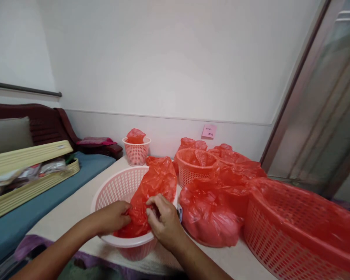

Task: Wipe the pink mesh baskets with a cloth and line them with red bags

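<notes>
A red plastic bag (156,181) lies inside and over the right rim of a pale pink laundry-style basket (111,192) with lattice walls. My left hand (115,217) reaches over the near left rim, its fingers closed on the bag's crumpled film. On the basket's right side my right hand (163,219) pinches the same bag between thumb and fingers. Part of the left fingertips is hidden in the folds. Close by on the right sits a full, bulging red bag (211,217), its contents hidden by the film.
Behind stand a small pink basket (136,153) and a red lattice basket (194,167), both bag-lined. A large red basket (291,229) fills the table's right side. A pink note (209,131) is on the wall. At left, a cream container (55,177) rests on a blue seat (90,169).
</notes>
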`<state>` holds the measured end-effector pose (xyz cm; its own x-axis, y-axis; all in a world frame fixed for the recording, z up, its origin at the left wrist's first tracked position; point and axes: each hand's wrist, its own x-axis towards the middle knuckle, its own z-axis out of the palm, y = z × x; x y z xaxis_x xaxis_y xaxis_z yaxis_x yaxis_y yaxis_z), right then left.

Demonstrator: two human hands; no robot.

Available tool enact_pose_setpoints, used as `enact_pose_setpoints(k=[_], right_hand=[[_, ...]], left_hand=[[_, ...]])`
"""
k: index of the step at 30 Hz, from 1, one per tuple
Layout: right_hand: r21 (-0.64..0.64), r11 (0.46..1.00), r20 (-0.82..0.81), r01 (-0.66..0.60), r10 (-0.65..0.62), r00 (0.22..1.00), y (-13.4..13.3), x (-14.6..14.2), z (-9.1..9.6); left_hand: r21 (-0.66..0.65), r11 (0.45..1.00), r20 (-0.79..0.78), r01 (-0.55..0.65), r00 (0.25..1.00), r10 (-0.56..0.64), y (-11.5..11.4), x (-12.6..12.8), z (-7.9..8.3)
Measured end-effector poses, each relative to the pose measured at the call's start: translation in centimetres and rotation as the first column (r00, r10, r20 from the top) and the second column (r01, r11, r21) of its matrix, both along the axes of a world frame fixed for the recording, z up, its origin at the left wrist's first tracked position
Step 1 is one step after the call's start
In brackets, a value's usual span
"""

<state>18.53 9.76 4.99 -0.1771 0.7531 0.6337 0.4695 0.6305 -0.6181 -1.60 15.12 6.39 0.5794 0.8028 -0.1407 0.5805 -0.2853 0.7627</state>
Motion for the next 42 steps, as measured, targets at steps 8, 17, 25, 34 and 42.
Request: enact_pose_setpoints(k=[8, 17, 25, 34, 42], right_hand=[[-0.016, 0.998, 0.027, 0.055, -0.054, 0.998, 0.1, -0.6, -0.1], [-0.115, 0.992, 0.346, 0.054, -0.011, 0.938, -0.4, -0.6, 0.8], [-0.094, 0.996, 0.433, 0.009, 0.033, 0.901, -0.4, -0.6, 0.7], [-0.177, 0.983, 0.412, -0.039, 0.11, 0.904, -0.8, -0.5, 1.2], [-0.162, 0.987, 0.45, -0.006, 0.08, 0.889, -0.7, -0.8, 1.0]], left_hand=[[-0.173, 0.985, 0.168, 0.029, 0.986, 0.0, -0.7, -0.1, 0.8], [-0.205, 0.961, 0.057, 0.185, 0.983, -0.176, -2.9, -0.2, 1.4], [-0.127, 0.975, 0.181, -0.183, 0.962, 0.204, -0.9, -1.2, 3.3], [0.055, 0.881, 0.433, -0.47, 0.806, 0.403, 0.9, 0.6, 1.9], [0.096, 0.807, 0.487, -0.582, 0.735, 0.472, -0.7, -0.4, 2.6]])
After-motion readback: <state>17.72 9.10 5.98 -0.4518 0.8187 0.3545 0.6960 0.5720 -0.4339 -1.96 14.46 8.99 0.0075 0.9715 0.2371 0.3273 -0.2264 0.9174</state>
